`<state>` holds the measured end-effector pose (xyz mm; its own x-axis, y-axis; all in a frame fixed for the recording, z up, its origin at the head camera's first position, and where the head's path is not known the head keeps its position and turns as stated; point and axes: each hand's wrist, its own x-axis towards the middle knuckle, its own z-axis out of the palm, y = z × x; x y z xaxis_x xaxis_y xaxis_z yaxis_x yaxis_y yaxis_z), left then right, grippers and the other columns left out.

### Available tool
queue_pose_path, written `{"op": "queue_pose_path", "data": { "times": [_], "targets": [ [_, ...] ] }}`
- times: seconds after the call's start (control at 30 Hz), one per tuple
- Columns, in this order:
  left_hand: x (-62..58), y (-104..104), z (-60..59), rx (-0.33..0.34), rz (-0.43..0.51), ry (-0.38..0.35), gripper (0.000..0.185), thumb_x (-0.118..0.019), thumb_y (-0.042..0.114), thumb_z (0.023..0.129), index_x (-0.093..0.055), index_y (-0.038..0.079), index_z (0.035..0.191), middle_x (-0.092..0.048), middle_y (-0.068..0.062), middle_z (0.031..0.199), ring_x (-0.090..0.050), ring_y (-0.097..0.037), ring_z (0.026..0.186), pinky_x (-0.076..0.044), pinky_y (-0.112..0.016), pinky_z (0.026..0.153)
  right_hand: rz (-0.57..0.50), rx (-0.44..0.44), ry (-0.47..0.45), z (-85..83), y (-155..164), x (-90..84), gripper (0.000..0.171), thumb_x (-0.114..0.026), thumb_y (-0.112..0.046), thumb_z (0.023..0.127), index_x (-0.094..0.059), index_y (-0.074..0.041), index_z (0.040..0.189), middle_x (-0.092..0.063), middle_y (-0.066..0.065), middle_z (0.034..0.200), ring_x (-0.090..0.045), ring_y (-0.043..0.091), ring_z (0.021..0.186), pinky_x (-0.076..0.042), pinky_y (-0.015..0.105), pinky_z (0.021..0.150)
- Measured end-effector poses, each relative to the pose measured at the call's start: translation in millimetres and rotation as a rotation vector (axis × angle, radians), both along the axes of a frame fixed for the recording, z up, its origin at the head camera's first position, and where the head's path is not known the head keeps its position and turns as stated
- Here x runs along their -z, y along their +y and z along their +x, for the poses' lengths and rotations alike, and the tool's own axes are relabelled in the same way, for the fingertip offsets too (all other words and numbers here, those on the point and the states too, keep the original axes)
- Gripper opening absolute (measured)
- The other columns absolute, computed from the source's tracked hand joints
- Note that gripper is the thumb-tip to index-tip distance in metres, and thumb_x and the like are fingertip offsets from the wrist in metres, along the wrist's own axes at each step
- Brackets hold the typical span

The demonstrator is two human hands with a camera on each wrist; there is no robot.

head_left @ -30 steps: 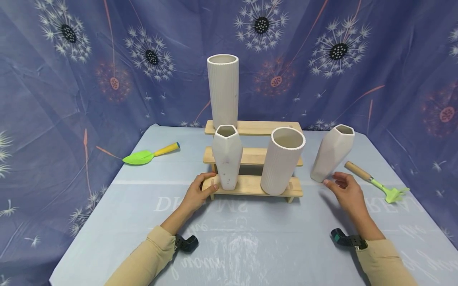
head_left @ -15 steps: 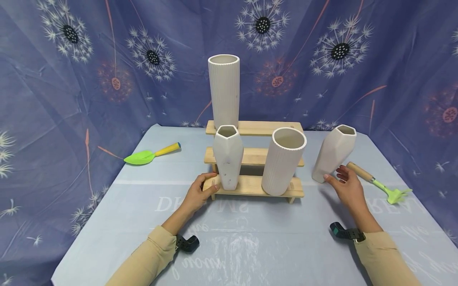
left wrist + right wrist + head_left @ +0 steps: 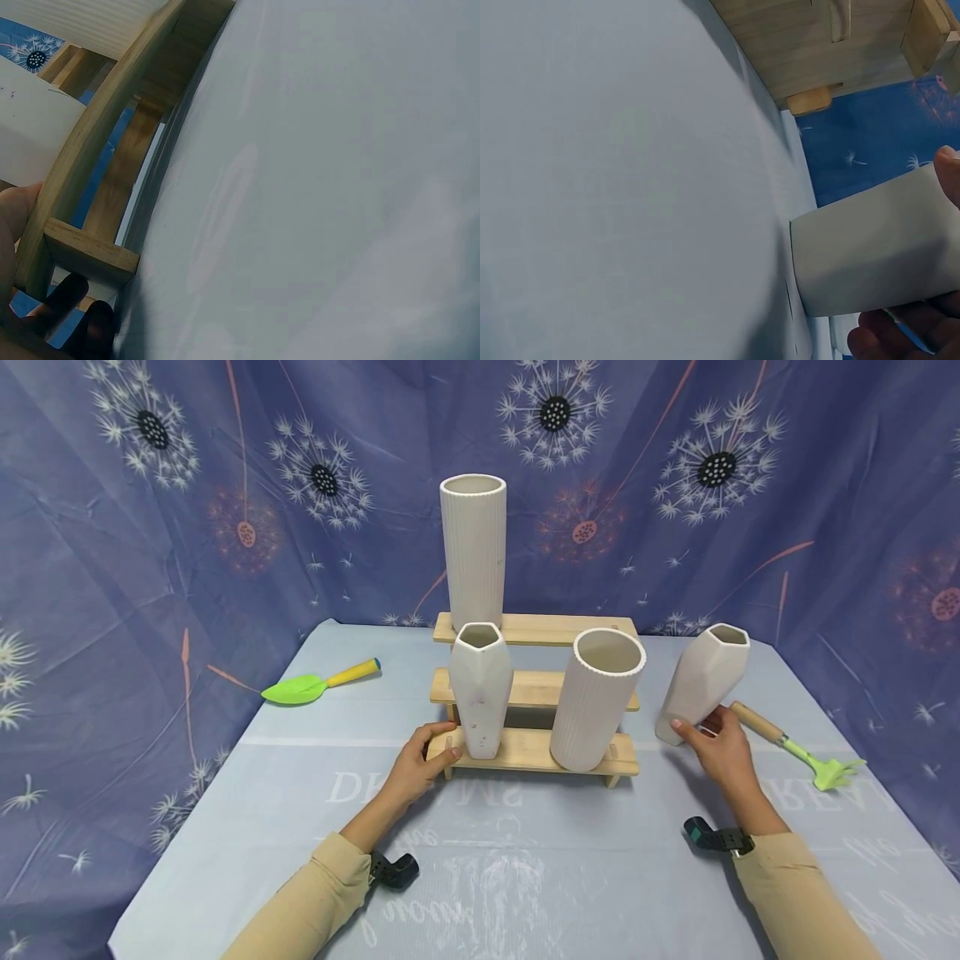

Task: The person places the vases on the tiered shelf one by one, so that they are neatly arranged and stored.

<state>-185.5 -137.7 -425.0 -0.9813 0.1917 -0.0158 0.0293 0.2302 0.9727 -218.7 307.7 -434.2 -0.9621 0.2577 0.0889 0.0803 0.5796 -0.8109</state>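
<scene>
A three-step wooden rack (image 3: 528, 747) stands mid-table. A tall ribbed white vase (image 3: 474, 547) is on its top step. A faceted white vase (image 3: 481, 689) and a wide ribbed vase (image 3: 596, 702) stand on the lowest step. My left hand (image 3: 431, 745) grips the left end of that lowest step, thumb on top; the left wrist view shows the rack (image 3: 90, 150) from close up. To the right, a second faceted vase (image 3: 701, 681) stands tilted on the table. My right hand (image 3: 701, 720) holds it near its base, as the right wrist view of this vase (image 3: 877, 247) confirms.
A green trowel (image 3: 315, 683) with a yellow handle lies at the left of the pale blue table (image 3: 525, 860). A green hand rake (image 3: 798, 747) with a wooden handle lies just right of my right hand. A blue dandelion-print cloth hangs behind and at both sides.
My right hand moved forward from the table to the right faceted vase and closed thumb and fingers round its base. The left hand has stayed on the rack.
</scene>
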Motion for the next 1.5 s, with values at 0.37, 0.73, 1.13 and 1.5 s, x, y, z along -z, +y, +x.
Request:
{"op": "queue_pose_path", "data": {
  "times": [0.37, 0.73, 1.13, 1.5],
  "targets": [
    [-1.2, 0.8, 1.3, -0.001, 0.003, 0.004, 0.045, -0.060, 0.010, 0.091, -0.047, 0.004, 0.134, -0.043, -0.017, 0.135, -0.049, -0.018, 0.103, -0.045, -0.021, 0.081, -0.005, 0.029, -0.006, -6.2, -1.6, 6.4, 0.080, -0.061, -0.045, 0.088, -0.026, 0.002, 0.143, -0.045, 0.030, 0.136, -0.047, 0.042, 0.123, -0.044, 0.032, 0.083],
    [-1.6, 0.4, 1.0, 0.002, -0.001, 0.009, 0.046, -0.060, 0.010, 0.092, -0.046, 0.004, 0.135, -0.044, -0.018, 0.133, -0.049, -0.019, 0.103, -0.045, -0.023, 0.082, -0.015, 0.035, 0.055, -11.2, -2.1, 11.2, 0.075, -0.063, -0.040, 0.088, -0.030, 0.003, 0.140, -0.048, 0.030, 0.132, -0.049, 0.039, 0.118, -0.036, 0.010, 0.071],
    [-2.1, 1.5, 1.8, -0.011, -0.009, 0.008, 0.045, -0.061, 0.011, 0.091, -0.047, 0.005, 0.134, -0.046, -0.017, 0.133, -0.050, -0.018, 0.103, -0.044, -0.024, 0.083, -0.009, 0.028, 0.031, -13.9, -1.8, 13.1, 0.080, -0.060, -0.046, 0.088, -0.025, 0.000, 0.143, -0.043, 0.027, 0.140, -0.046, 0.040, 0.124, -0.044, 0.047, 0.092],
    [-0.2, 1.0, 0.3, -0.005, -0.007, 0.007, 0.046, -0.061, 0.011, 0.091, -0.047, 0.004, 0.135, -0.043, -0.017, 0.138, -0.050, -0.020, 0.105, -0.044, -0.023, 0.083, 0.023, 0.050, 0.061, -13.0, -0.5, 15.3, 0.076, -0.061, -0.046, 0.088, -0.031, -0.001, 0.141, -0.048, 0.025, 0.134, -0.050, 0.037, 0.120, -0.042, 0.028, 0.082]
  ]
}}
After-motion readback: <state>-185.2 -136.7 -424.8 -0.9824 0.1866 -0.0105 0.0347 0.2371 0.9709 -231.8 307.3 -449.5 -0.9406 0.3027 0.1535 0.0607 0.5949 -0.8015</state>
